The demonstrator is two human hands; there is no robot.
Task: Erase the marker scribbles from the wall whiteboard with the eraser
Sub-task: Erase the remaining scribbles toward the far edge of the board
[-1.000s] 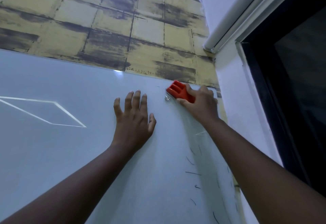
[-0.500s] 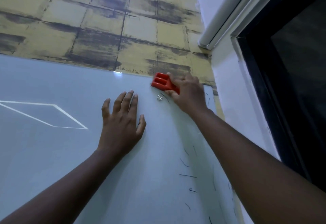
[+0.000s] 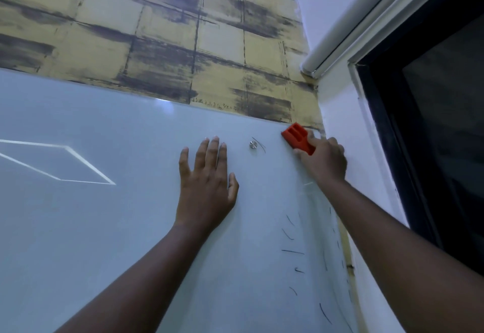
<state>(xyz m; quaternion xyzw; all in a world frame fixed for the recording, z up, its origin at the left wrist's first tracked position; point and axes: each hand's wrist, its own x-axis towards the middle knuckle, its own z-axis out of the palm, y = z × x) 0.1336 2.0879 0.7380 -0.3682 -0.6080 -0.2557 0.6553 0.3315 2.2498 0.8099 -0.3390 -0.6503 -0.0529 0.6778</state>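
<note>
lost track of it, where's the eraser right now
In the head view the orange eraser sits at the whiteboard's top right corner, gripped by the right hand.

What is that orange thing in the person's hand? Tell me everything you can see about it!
It is the eraser, a small block that looks like bright orange plastic, with grooves moulded into its back. The right hand grips its lower end, so only the upper part shows. It lies flat against the whiteboard, tilted, close to the board's top right corner, just below the yellow tiled wall. Its wiping face is hidden against the board.
</note>
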